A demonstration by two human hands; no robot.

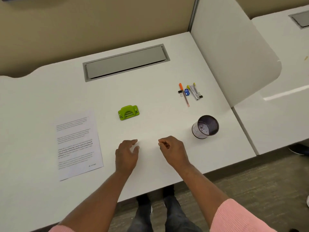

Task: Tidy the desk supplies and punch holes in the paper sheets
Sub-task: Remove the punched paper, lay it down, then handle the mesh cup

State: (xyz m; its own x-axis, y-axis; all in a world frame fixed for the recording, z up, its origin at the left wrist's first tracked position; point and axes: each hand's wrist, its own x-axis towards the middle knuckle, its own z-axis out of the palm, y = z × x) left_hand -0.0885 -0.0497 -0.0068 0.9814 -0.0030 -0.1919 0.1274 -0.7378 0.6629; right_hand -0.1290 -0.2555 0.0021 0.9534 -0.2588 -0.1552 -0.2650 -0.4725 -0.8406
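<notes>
My left hand (pixel 126 154) hangs relaxed and my right hand (pixel 173 152) loosely curled, both empty; I'd grip the rigid, likely weighty green hole punch (pixel 128 112) across its sides.

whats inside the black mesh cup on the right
The mesh cup holds no pens. A few small dark specks show on its pale bottom, too small to identify. Its wall hides part of the floor.

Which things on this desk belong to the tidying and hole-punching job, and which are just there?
For the job: green hole punch, printed sheets, mesh cup, orange pen, stapler, binder clips, small blue item.
Just there: grey cable hatch, white side panel.
</notes>
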